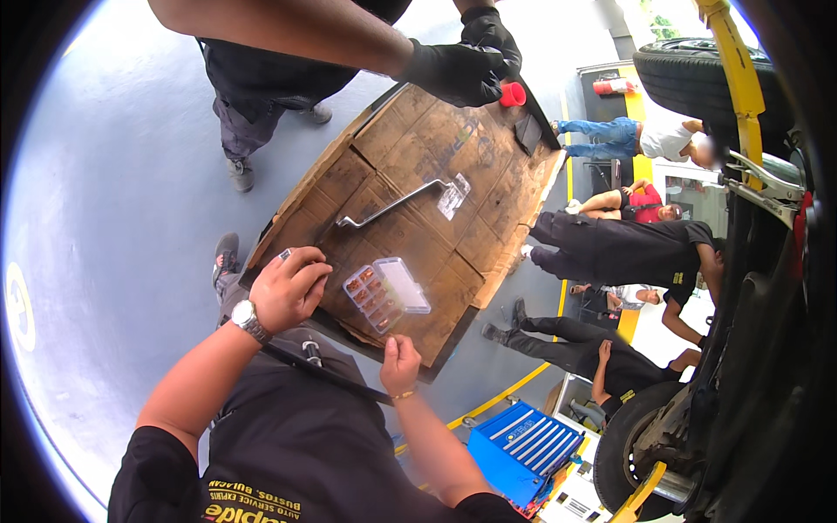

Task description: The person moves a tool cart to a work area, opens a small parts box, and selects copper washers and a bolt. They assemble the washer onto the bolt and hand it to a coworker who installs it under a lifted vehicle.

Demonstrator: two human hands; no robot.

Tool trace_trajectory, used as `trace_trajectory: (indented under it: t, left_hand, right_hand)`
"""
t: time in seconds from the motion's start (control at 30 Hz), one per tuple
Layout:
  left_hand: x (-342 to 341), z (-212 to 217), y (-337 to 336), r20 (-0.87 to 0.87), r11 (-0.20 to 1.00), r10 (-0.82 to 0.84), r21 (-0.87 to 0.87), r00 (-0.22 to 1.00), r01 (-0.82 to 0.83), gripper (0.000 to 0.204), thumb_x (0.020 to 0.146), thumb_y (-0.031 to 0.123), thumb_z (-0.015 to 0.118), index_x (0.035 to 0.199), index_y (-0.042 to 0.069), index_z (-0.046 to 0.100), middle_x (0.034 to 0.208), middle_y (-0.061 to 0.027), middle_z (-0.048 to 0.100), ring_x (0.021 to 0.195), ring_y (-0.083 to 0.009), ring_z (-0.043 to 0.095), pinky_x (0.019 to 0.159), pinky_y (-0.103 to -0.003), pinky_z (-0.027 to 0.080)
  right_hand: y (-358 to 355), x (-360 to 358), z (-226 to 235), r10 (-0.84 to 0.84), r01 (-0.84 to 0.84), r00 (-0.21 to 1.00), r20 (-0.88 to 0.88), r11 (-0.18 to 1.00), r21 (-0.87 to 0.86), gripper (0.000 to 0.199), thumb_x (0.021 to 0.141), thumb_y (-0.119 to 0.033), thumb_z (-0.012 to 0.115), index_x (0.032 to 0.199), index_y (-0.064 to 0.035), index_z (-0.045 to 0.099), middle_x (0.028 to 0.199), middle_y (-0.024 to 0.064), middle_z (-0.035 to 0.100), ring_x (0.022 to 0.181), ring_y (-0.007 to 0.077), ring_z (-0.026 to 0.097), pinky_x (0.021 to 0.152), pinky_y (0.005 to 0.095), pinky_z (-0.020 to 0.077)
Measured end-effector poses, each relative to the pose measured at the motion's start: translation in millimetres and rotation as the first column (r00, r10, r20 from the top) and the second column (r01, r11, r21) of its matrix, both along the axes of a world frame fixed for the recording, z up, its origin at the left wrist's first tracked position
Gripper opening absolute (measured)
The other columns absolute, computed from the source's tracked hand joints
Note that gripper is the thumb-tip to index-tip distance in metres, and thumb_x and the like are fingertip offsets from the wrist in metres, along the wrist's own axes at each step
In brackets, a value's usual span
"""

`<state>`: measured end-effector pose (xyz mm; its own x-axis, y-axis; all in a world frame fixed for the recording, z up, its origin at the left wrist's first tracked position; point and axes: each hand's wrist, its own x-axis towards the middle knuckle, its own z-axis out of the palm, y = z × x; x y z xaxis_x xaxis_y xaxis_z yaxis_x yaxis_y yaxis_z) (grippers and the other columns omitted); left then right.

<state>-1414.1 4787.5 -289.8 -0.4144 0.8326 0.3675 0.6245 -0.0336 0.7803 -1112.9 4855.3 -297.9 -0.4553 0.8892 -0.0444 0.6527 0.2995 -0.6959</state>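
Note:
A clear plastic organiser case (382, 296) lies with its lid folded back on a worn cardboard sheet (392, 231). Small copper-coloured pieces fill several of its compartments. Beside the case's left side, my left hand (293, 289), with a watch at the wrist, has its fingers curled in; anything inside them is hidden. My right hand (401, 366) is just below the case's near corner, thumb and fingers pinched together, and what they hold is too small to name. Farther up the cardboard rest an offset ring wrench (392, 205) and a small clear packet (453, 197).
Across the cardboard-covered table, a co-worker's black-gloved hands (462, 70) are close to a red cup-like piece (513, 94). A blue tool cabinet (523, 444) stands at lower right. Several people are at the right, near a raised vehicle with wheels (641, 436) and yellow lift arms (737, 78).

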Motion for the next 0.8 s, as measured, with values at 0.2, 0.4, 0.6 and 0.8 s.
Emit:
trace_trajectory:
  t: [0.2, 0.4, 0.6, 0.8]
  left_hand:
    - [1.1, -0.6, 2.1, -0.043, 1.000, 0.023, 0.017, 0.999, -0.022, 0.018, 0.083, 0.006, 0.074, 0.101, 0.008, 0.070, 0.105, -0.0046, 0.066, 0.083, -0.0244, 0.067, 0.070, -0.037, 0.054]
    - [2.4, -1.3, 2.8, -0.058, 0.999, 0.020, -0.024, 0.998, -0.022, 0.021, 0.084, 0.007, 0.073, 0.105, 0.009, 0.069, 0.105, -0.0055, 0.067, 0.084, -0.0252, 0.068, 0.069, -0.037, 0.054]
    - [0.5, -0.6, 1.2, -0.070, 0.999, -0.015, -0.044, 0.997, 0.012, 0.022, 0.084, 0.008, 0.073, 0.106, 0.008, 0.069, 0.106, -0.0072, 0.067, 0.086, -0.0273, 0.068, 0.071, -0.039, 0.055]
    - [-2.0, -1.5, -4.3, -0.053, 0.997, 0.024, -0.072, 0.998, -0.027, 0.022, 0.085, 0.006, 0.071, 0.107, 0.006, 0.068, 0.106, -0.0101, 0.067, 0.089, -0.0305, 0.068, 0.076, -0.042, 0.056]
  right_hand:
    - [2.9, -0.9, -0.7, 0.039, -0.038, 0.999, -0.006, 0.999, 0.037, 0.022, 0.103, -0.020, 0.061, 0.094, -0.0003, 0.066, 0.077, 0.0174, 0.066, 0.068, 0.0346, 0.066, 0.065, 0.0405, 0.0521]
    - [1.9, -2.2, -1.5, 0.020, -0.020, 1.000, 0.009, 1.000, -0.002, 0.023, 0.103, -0.020, 0.060, 0.095, -0.0006, 0.068, 0.081, 0.0185, 0.068, 0.071, 0.0366, 0.067, 0.067, 0.0410, 0.0533]
    - [-4.4, -3.0, 0.7, 0.003, -0.003, 0.999, 0.047, 1.000, 0.011, 0.022, 0.103, -0.021, 0.060, 0.096, -0.0013, 0.068, 0.082, 0.0197, 0.068, 0.074, 0.0384, 0.068, 0.068, 0.0417, 0.0540]
    - [-5.1, -9.3, -1.7, 0.032, -0.032, 0.999, -0.001, 0.999, 0.027, 0.019, 0.102, -0.021, 0.062, 0.097, -0.0031, 0.069, 0.081, 0.0196, 0.068, 0.074, 0.0392, 0.070, 0.067, 0.0423, 0.0552]
